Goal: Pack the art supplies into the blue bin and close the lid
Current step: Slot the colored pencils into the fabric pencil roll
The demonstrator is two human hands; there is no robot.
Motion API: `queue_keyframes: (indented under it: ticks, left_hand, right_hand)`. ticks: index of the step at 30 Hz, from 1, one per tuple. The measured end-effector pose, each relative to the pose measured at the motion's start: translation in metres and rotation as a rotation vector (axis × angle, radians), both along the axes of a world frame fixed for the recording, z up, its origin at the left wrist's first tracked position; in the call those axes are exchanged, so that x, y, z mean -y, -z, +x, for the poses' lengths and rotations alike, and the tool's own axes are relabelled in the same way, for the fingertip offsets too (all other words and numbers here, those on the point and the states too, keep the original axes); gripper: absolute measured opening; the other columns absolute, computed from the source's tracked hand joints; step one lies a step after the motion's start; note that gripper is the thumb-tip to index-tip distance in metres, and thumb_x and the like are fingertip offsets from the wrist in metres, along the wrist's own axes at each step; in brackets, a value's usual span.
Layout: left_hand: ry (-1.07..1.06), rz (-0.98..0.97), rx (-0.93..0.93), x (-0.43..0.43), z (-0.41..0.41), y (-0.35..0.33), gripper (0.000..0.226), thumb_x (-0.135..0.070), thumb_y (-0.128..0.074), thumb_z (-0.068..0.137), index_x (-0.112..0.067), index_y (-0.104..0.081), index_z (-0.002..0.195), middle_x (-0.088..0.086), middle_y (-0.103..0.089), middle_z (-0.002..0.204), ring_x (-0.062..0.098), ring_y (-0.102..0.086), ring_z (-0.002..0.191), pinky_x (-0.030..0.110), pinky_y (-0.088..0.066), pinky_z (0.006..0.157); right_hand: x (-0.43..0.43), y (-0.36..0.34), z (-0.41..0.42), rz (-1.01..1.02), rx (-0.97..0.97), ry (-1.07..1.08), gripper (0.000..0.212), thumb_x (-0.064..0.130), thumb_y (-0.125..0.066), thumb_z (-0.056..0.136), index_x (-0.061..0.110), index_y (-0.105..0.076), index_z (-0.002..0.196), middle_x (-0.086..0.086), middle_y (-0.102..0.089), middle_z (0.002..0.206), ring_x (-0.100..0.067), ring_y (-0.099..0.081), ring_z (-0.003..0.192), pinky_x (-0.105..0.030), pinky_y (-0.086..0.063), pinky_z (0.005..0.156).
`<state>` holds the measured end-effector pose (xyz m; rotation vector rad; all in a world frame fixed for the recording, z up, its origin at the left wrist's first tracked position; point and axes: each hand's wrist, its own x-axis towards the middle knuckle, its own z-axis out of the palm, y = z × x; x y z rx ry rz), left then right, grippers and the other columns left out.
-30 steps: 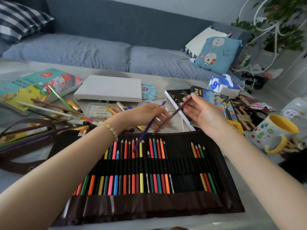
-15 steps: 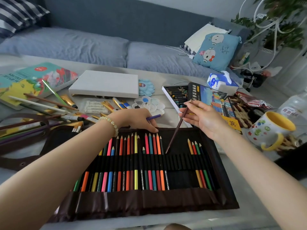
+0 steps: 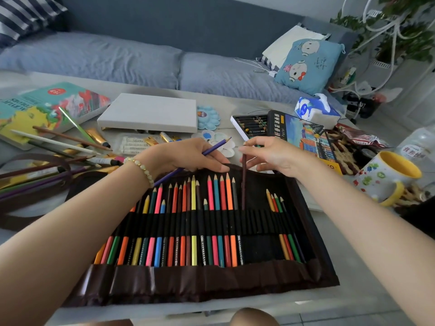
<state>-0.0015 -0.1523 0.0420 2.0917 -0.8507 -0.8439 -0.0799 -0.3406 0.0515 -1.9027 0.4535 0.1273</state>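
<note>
At the far edge of the pencil roll point(image 3: 259, 245) on the bench point(image 3: 353, 267) (sofa point(image 3: 117, 57) beyond), left hand point(image 3: 186, 156) grips purple pencil point(image 3: 214, 147); right hand point(image 3: 273, 154) pinches brown pencil point(image 3: 243, 184).

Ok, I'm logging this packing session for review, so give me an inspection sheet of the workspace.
Surface: pale table, crowded.
Job's things: open pencil roll, coloured pencils in loops, some loops free; loose brushes, paint tubes, canvas, pastel box; blue bin: nothing seen.
Clutter: mug, tissue pack, snack packet.
Hands: left hand grips purple pencil; right hand pinches dark pencil, lower end at the loops.
Cables: white cable on sofa.
Surroundings: sofa, cartoon cushion, plant.
</note>
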Motion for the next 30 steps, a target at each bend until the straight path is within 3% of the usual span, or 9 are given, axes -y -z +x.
queue_keyframes:
  ticks: [3, 8, 12, 17, 21, 24, 25, 30]
  left_hand:
    - [0.004, -0.013, -0.026, -0.002, 0.0, 0.0, 0.008, -0.032, -0.07, 0.083, -0.03, -0.069, 0.09, -0.005, -0.05, 0.063, 0.009, -0.04, 0.06, 0.02, -0.031, 0.055]
    - [0.003, 0.024, -0.02, -0.002, 0.006, 0.005, 0.014, -0.037, -0.069, 0.083, -0.032, -0.069, 0.096, -0.01, -0.052, 0.058, 0.008, -0.042, 0.058, 0.019, -0.035, 0.054]
    - [-0.024, 0.016, -0.02, -0.002, 0.009, 0.01, 0.016, -0.037, -0.069, 0.083, -0.033, -0.069, 0.098, -0.016, -0.055, 0.052, 0.007, -0.043, 0.057, 0.02, -0.035, 0.055]
    - [-0.051, 0.048, -0.04, 0.0, 0.01, 0.015, 0.023, -0.037, -0.07, 0.082, -0.028, -0.071, 0.103, -0.011, -0.049, 0.052, 0.01, -0.039, 0.055, 0.021, -0.034, 0.053]
    - [-0.022, 0.084, 0.027, 0.004, 0.006, 0.011, 0.018, -0.038, -0.065, 0.087, -0.029, -0.071, 0.101, -0.014, -0.054, 0.059, 0.006, -0.048, 0.058, 0.02, -0.04, 0.06]
    - [-0.004, 0.1, 0.09, 0.008, 0.003, 0.009, 0.019, -0.039, -0.064, 0.087, -0.028, -0.071, 0.1, -0.009, -0.063, 0.081, 0.012, -0.059, 0.083, 0.027, -0.045, 0.087]
    - [-0.006, 0.102, 0.099, 0.009, 0.002, 0.008, 0.019, -0.038, -0.064, 0.087, -0.027, -0.07, 0.101, -0.009, -0.063, 0.081, 0.012, -0.059, 0.084, 0.029, -0.044, 0.09]
    - [-0.007, 0.113, 0.12, 0.01, 0.001, 0.008, 0.026, -0.038, -0.064, 0.087, -0.024, -0.069, 0.108, -0.006, -0.06, 0.075, 0.008, -0.052, 0.065, 0.025, -0.046, 0.076]
  right_hand:
    - [-0.01, -0.003, 0.002, -0.076, -0.1, -0.123, 0.023, 0.026, -0.071, 0.083, 0.017, -0.062, 0.102, 0.004, -0.064, 0.076, -0.004, -0.058, 0.061, -0.014, -0.046, 0.048]
    - [-0.013, -0.002, -0.001, 0.135, -0.052, -0.037, 0.009, 0.024, -0.068, 0.085, 0.018, -0.064, 0.09, 0.003, -0.058, 0.079, -0.005, -0.05, 0.058, -0.013, -0.043, 0.045]
    - [-0.015, 0.003, -0.019, -0.088, -0.138, -0.204, 0.018, 0.027, -0.073, 0.08, 0.014, -0.066, 0.089, 0.002, -0.052, 0.065, -0.006, -0.044, 0.049, -0.015, -0.036, 0.042]
    - [-0.015, 0.006, -0.038, -0.155, -0.126, -0.241, 0.028, 0.035, -0.072, 0.079, 0.01, -0.071, 0.092, 0.0, -0.05, 0.056, -0.01, -0.039, 0.048, -0.016, -0.032, 0.041]
    - [-0.016, 0.008, -0.03, -0.117, 0.012, -0.081, 0.028, 0.034, -0.066, 0.086, 0.016, -0.069, 0.107, 0.003, -0.048, 0.062, -0.007, -0.042, 0.047, -0.017, -0.034, 0.041]
    - [-0.024, 0.006, -0.014, 0.072, 0.112, 0.098, 0.032, 0.035, -0.067, 0.086, 0.017, -0.068, 0.112, 0.003, -0.049, 0.068, -0.008, -0.042, 0.049, -0.017, -0.034, 0.041]
    - [-0.027, 0.005, -0.009, 0.137, 0.113, 0.128, 0.031, 0.034, -0.069, 0.084, 0.016, -0.069, 0.109, 0.003, -0.05, 0.07, -0.007, -0.042, 0.05, -0.017, -0.035, 0.041]
    - [-0.039, 0.01, 0.0, 0.193, 0.08, 0.13, 0.016, 0.029, -0.073, 0.08, 0.019, -0.072, 0.091, 0.005, -0.063, 0.08, -0.004, -0.054, 0.06, -0.016, -0.044, 0.051]
